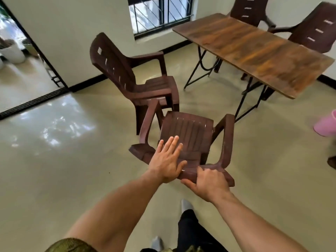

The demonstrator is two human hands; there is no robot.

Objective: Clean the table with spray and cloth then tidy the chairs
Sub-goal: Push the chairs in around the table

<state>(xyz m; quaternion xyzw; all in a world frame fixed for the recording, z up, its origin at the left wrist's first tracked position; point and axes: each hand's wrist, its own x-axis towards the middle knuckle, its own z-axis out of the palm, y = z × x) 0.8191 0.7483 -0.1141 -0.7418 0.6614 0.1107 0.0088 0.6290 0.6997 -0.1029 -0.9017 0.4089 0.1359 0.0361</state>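
Right hand [209,182] curls round the edge of the chair [187,131], tipped, low in the middle; left hand [167,160] lies flat on it, fingers straight. With one grip it may slip, or bump the second chair [127,73] above.

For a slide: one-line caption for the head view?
Right hand grips the back of a brown chair, left hand flat on it, wooden table beyond.

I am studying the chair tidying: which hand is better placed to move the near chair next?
Probably the right hand: it grips the top edge of the back of the near chair, while the left hand only lies flat on it.
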